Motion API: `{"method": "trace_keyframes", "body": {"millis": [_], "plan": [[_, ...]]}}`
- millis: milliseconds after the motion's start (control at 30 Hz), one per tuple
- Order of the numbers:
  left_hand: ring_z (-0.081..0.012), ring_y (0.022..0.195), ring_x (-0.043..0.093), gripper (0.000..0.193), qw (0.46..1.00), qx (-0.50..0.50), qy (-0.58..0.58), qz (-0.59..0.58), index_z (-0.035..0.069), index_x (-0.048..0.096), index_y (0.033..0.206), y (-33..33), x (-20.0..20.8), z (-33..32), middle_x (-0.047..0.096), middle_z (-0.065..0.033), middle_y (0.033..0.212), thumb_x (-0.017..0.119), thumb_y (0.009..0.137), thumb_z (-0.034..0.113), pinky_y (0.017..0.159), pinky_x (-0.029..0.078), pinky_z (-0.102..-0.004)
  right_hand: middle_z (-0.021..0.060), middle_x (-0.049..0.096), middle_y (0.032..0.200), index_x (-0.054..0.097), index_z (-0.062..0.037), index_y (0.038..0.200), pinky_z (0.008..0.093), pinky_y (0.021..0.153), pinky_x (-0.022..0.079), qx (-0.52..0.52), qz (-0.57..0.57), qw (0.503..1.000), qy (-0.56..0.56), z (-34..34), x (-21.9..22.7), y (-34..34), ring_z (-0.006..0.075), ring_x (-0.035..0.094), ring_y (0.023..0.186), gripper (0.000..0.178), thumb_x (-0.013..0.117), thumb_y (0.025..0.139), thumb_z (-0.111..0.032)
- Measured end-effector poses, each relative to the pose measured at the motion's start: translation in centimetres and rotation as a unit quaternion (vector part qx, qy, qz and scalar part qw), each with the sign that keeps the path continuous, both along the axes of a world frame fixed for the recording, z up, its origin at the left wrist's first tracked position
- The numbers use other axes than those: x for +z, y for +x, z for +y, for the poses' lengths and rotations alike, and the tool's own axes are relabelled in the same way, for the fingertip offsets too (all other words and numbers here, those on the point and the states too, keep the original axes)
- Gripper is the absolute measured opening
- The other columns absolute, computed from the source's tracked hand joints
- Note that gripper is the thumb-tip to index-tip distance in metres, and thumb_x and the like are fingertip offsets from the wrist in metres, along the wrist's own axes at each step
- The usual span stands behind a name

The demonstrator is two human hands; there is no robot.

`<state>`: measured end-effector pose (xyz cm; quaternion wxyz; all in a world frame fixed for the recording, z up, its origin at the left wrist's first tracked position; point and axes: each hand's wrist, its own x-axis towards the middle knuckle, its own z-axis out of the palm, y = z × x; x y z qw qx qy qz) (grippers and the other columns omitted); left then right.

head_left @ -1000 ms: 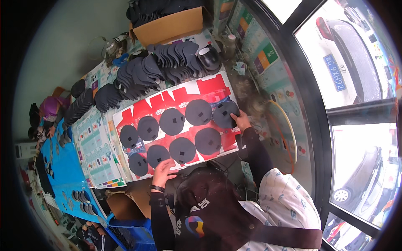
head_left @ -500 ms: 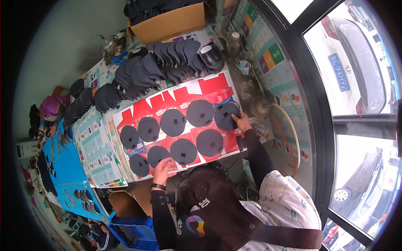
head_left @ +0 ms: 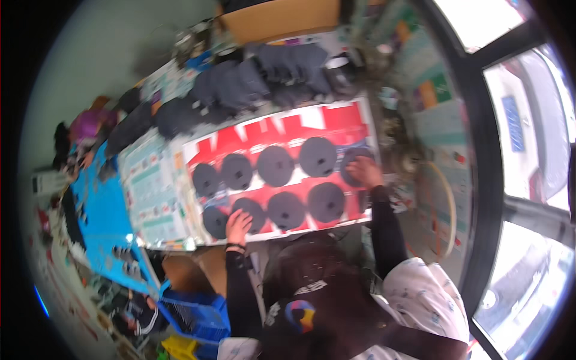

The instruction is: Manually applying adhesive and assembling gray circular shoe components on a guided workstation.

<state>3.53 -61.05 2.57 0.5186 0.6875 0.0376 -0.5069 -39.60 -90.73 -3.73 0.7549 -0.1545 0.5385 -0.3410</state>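
Note:
Dark grey rounded fabric pieces, several with a small black square patch, lie in two rows on a red and white printed board (head_left: 255,129). My right hand (head_left: 366,172) rests on the rightmost far-row piece (head_left: 350,161), its fingers bunched together. Blur and the hand itself hide what lies under the fingertips. My left hand (head_left: 239,225) lies with fingers apart at the near edge, between the leftmost near-row piece (head_left: 214,222) and the piece beside it (head_left: 255,215). It appears to hold nothing.
Stacked dark curved pieces (head_left: 231,84) line the back of the table, with a cardboard box (head_left: 282,21) behind. A blue-covered table (head_left: 102,207) stands left, where another person (head_left: 90,129) is. A blue crate (head_left: 195,318) sits below; a yellow hose (head_left: 449,198) hangs right.
My view has shifted and blurred, so the board sits further right. My right hand has moved from the rightmost piece's edge onto its face, fingers bunching. My left hand stays along the near row.

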Motion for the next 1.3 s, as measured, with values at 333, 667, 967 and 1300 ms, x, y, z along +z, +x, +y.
{"method": "trace_keyframes", "body": {"millis": [333,667,967,1300], "plan": [[-0.012,0.04,0.048,0.056,0.988,-0.017,0.105,-0.113,0.003,0.066,0.084,12.4,-4.0,3.0,0.059,-0.002,0.059,0.05,0.102,0.053,0.04,0.033,-0.0256,0.0158,0.074,0.098,0.063,-0.0015,0.117,0.0355,0.078,0.059,0.3,-0.081,0.948,0.074,9.1,6.2,8.4,0.0282,0.073,0.088,0.036,0.057,0.099,-0.031],[-0.0305,0.107,0.064,0.045,0.974,0.061,-0.142,0.164,0.007,0.05,0.136,23.0,-5.2,-5.7,0.063,-0.0163,0.127,0.053,0.104,0.038,0.087,0.053,-0.0384,0.0149,0.071,0.09,0.064,0.0019,0.112,0.0391,0.08,0.059,0.258,0.095,0.96,0.048,12.6,6.4,14.7,0.0293,0.072,0.085,0.033,0.057,0.1,-0.028],[-0.0208,0.088,0.066,0.034,0.979,0.196,-0.04,-0.034,0.009,0.061,0.122,34.7,-4.2,8.5,0.068,-0.0087,0.105,0.066,0.095,0.029,0.075,0.052,-0.0315,0.0147,0.062,0.13,0.059,-0.007,0.129,0.0378,0.101,0.049,0.115,-0.09,0.988,-0.044,4.0,-0.5,27.0,0.0275,0.062,0.117,0.036,0.048,0.103,-0.029],[-0.0211,0.05,0.063,0.036,0.983,0.11,0.081,-0.122,-0.003,0.048,0.113,45.2,-7.4,22.4,0.062,-0.0115,0.07,0.061,0.098,0.027,0.043,0.046,-0.0291,0.0194,0.064,0.128,0.05,0.0039,0.136,0.0395,0.101,0.05,0.224,-0.135,0.964,-0.055,6.7,-0.9,44.8,0.0333,0.064,0.118,0.046,0.044,0.104,-0.029]]}}
